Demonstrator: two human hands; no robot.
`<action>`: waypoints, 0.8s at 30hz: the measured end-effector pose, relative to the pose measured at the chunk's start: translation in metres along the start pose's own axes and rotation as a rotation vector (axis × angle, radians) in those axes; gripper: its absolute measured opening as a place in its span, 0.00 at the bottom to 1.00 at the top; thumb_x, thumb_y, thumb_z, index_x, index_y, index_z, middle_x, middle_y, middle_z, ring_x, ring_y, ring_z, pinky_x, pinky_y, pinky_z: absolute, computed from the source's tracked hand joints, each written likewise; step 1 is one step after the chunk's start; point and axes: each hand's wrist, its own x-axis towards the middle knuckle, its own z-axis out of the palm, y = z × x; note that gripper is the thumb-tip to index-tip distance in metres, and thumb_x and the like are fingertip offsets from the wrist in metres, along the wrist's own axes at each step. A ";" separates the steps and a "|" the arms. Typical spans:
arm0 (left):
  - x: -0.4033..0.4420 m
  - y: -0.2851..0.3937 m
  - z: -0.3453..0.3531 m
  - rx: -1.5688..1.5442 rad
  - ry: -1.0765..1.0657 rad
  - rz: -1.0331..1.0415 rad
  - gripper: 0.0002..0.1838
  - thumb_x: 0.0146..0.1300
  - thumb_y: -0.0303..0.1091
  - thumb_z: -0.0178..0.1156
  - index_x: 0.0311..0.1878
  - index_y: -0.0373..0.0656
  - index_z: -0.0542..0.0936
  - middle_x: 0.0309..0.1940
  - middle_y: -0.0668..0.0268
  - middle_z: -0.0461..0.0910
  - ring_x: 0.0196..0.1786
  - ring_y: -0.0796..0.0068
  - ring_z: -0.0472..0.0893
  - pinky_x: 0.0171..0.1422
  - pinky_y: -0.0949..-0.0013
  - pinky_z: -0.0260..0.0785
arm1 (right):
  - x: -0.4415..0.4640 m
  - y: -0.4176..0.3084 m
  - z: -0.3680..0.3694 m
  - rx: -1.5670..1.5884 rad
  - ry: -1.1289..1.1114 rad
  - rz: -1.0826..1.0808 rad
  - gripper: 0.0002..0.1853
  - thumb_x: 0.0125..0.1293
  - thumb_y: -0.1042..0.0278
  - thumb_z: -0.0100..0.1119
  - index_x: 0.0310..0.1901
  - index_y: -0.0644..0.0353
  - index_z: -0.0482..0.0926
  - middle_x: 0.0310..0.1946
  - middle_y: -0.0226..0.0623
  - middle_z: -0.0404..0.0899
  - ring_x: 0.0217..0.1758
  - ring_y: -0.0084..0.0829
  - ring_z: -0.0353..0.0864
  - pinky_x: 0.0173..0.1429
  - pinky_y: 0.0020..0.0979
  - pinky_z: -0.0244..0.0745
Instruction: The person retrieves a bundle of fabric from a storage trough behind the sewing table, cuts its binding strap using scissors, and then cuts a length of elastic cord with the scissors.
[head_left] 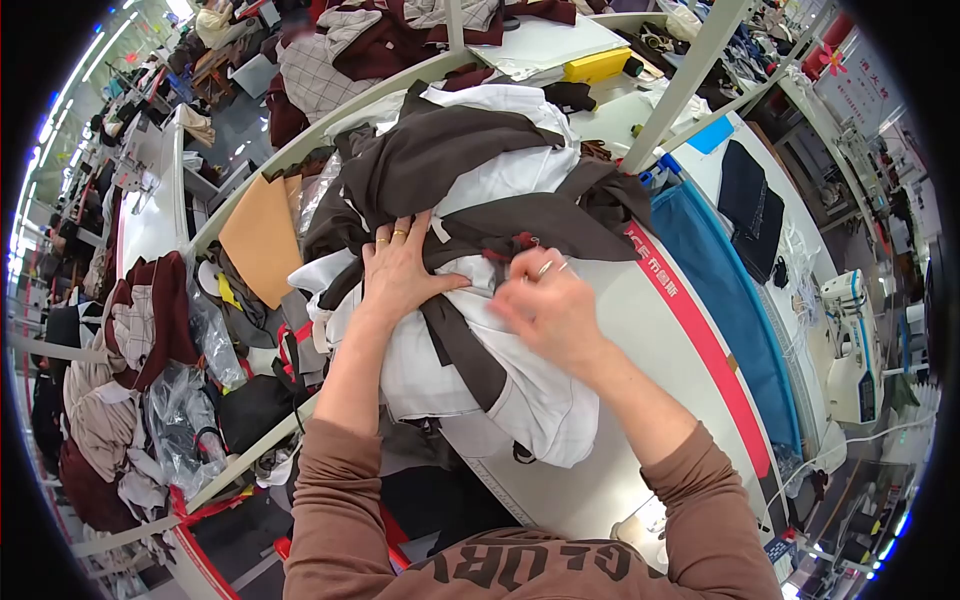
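Yellow box (597, 65) at 1 o'clk; dk cloth (752, 205) at 2. Blue cloth (722, 310) at 3, white sewing mach. (850, 350) beyond. Tan sheet (260, 240) approx. 10; maroon garment (174, 295) at 9, clear plastic bag (180, 415) at 8.

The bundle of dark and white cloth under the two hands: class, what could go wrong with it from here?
The gold rings on the left hand might snag the bundle it is spread on.
The right hand is blurred close to the left thumb; if it holds something sharp, which I can't make out, skin or cloth could be nicked.
The loosely heaped bundle could slip at the near edge of the table.
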 end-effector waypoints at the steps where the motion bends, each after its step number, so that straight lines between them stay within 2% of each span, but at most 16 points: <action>1: -0.001 0.002 0.001 -0.003 0.038 0.032 0.57 0.31 0.63 0.70 0.67 0.48 0.61 0.64 0.55 0.64 0.62 0.52 0.64 0.60 0.50 0.58 | 0.006 0.006 -0.003 0.043 0.112 0.055 0.02 0.52 0.72 0.63 0.27 0.58 0.79 0.27 0.32 0.75 0.27 0.30 0.74 0.31 0.25 0.70; 2: -0.002 0.005 0.000 -0.003 0.036 0.038 0.57 0.31 0.63 0.70 0.67 0.48 0.61 0.64 0.55 0.64 0.62 0.52 0.64 0.60 0.50 0.58 | 0.009 0.017 0.001 0.141 0.145 0.206 0.02 0.56 0.73 0.59 0.27 0.59 0.79 0.26 0.35 0.75 0.25 0.28 0.73 0.30 0.23 0.69; 3: -0.003 0.008 -0.003 0.015 0.057 0.047 0.56 0.31 0.61 0.71 0.67 0.49 0.62 0.63 0.56 0.65 0.61 0.53 0.65 0.60 0.51 0.57 | 0.013 0.028 0.007 0.140 0.148 0.206 0.02 0.56 0.73 0.59 0.27 0.59 0.79 0.26 0.35 0.75 0.25 0.28 0.73 0.30 0.23 0.69; 5: -0.006 0.016 -0.010 0.038 0.078 0.063 0.55 0.31 0.60 0.72 0.66 0.49 0.63 0.62 0.57 0.66 0.60 0.54 0.66 0.60 0.52 0.57 | 0.022 0.042 0.016 0.457 0.184 0.631 0.05 0.61 0.73 0.55 0.29 0.61 0.79 0.25 0.36 0.76 0.23 0.28 0.73 0.29 0.22 0.68; 6: -0.009 0.021 -0.014 0.092 0.184 0.118 0.51 0.32 0.58 0.71 0.63 0.49 0.66 0.59 0.60 0.68 0.59 0.57 0.66 0.60 0.53 0.56 | 0.024 0.045 0.017 0.673 0.163 0.820 0.07 0.62 0.66 0.55 0.34 0.59 0.80 0.24 0.36 0.78 0.23 0.30 0.76 0.31 0.24 0.70; 7: -0.011 0.026 -0.015 0.144 0.290 0.172 0.46 0.34 0.57 0.71 0.60 0.49 0.69 0.56 0.63 0.70 0.58 0.59 0.67 0.60 0.55 0.55 | 0.026 0.046 0.020 0.672 0.170 0.819 0.07 0.62 0.66 0.55 0.34 0.59 0.80 0.24 0.36 0.78 0.23 0.30 0.76 0.31 0.24 0.70; 8: -0.014 0.030 -0.013 0.144 0.292 0.176 0.46 0.34 0.57 0.71 0.60 0.49 0.69 0.56 0.63 0.70 0.58 0.59 0.67 0.60 0.55 0.55 | 0.028 0.045 0.022 0.390 -0.057 0.747 0.08 0.61 0.63 0.57 0.34 0.57 0.80 0.24 0.36 0.79 0.24 0.31 0.77 0.31 0.26 0.71; 9: -0.018 0.035 -0.011 0.116 0.377 0.224 0.41 0.36 0.55 0.71 0.56 0.49 0.72 0.52 0.65 0.71 0.57 0.62 0.67 0.59 0.55 0.54 | 0.030 0.043 0.025 0.106 -0.279 0.664 0.10 0.59 0.60 0.58 0.35 0.56 0.81 0.24 0.36 0.80 0.26 0.31 0.79 0.32 0.28 0.72; 11: -0.029 0.051 -0.007 0.086 0.451 0.278 0.36 0.38 0.53 0.70 0.52 0.50 0.74 0.49 0.67 0.71 0.55 0.64 0.68 0.59 0.55 0.53 | 0.025 0.041 0.030 0.018 -0.321 0.579 0.12 0.57 0.55 0.60 0.32 0.55 0.82 0.25 0.36 0.81 0.28 0.32 0.81 0.33 0.31 0.72; 13: -0.038 0.070 -0.007 -0.060 0.347 0.317 0.29 0.40 0.52 0.69 0.46 0.50 0.76 0.46 0.69 0.71 0.54 0.66 0.68 0.57 0.55 0.53 | 0.028 0.054 0.031 0.182 -0.171 0.558 0.11 0.57 0.59 0.61 0.32 0.57 0.82 0.23 0.34 0.80 0.26 0.29 0.79 0.32 0.29 0.71; 14: -0.040 0.065 0.004 -0.087 0.312 0.299 0.28 0.40 0.52 0.69 0.44 0.49 0.78 0.48 0.68 0.71 0.55 0.65 0.68 0.57 0.55 0.54 | 0.034 0.061 0.019 0.512 -0.232 0.730 0.10 0.58 0.62 0.61 0.34 0.59 0.82 0.21 0.29 0.79 0.23 0.22 0.75 0.28 0.25 0.68; 15: -0.042 0.061 0.011 -0.088 0.314 0.294 0.28 0.40 0.52 0.69 0.44 0.49 0.78 0.48 0.68 0.71 0.55 0.65 0.68 0.57 0.55 0.54 | 0.036 0.061 0.014 0.968 -0.091 0.896 0.08 0.61 0.64 0.59 0.33 0.60 0.81 0.19 0.23 0.73 0.20 0.15 0.65 0.23 0.20 0.60; 17: -0.043 0.052 0.021 -0.094 0.301 0.310 0.26 0.40 0.53 0.69 0.42 0.49 0.78 0.49 0.68 0.71 0.55 0.65 0.67 0.57 0.55 0.54 | 0.032 0.068 0.001 1.335 -0.092 1.161 0.07 0.64 0.64 0.56 0.31 0.56 0.78 0.17 0.19 0.67 0.18 0.13 0.58 0.22 0.18 0.52; 18: -0.044 0.048 0.024 -0.087 0.323 0.334 0.27 0.41 0.54 0.68 0.44 0.50 0.79 0.50 0.68 0.71 0.55 0.64 0.68 0.57 0.57 0.54 | 0.024 0.070 -0.002 1.336 -0.096 1.166 0.07 0.64 0.64 0.56 0.31 0.56 0.78 0.17 0.19 0.67 0.18 0.13 0.58 0.22 0.18 0.52; 20: -0.044 0.046 0.026 -0.094 0.340 0.343 0.26 0.41 0.53 0.68 0.43 0.50 0.79 0.50 0.68 0.71 0.55 0.64 0.68 0.57 0.57 0.54 | 0.011 0.071 -0.009 1.707 -0.239 0.996 0.07 0.66 0.66 0.54 0.30 0.54 0.75 0.18 0.17 0.63 0.19 0.13 0.56 0.23 0.17 0.48; 24: -0.046 0.044 0.030 -0.114 0.409 0.424 0.23 0.44 0.51 0.67 0.42 0.50 0.80 0.50 0.69 0.72 0.56 0.64 0.68 0.59 0.56 0.53 | 0.008 0.074 -0.040 1.473 -0.240 0.905 0.10 0.64 0.66 0.56 0.25 0.56 0.73 0.23 0.21 0.68 0.24 0.14 0.60 0.27 0.17 0.52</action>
